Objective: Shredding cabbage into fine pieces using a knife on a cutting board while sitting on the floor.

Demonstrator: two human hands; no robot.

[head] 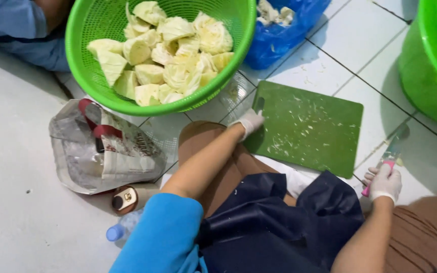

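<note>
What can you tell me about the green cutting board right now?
The green cutting board is a flat rectangle with rounded corners and a slot handle at its left end; it looks like plastic. It lies flat on the white tiled floor, turned slightly askew. Pale cabbage scraps are scattered over its surface, with no whole pieces on it. The gloved left hand rests on its left edge beside the handle slot. The right hand, holding a pink-handled knife, is clear of the board.
</note>
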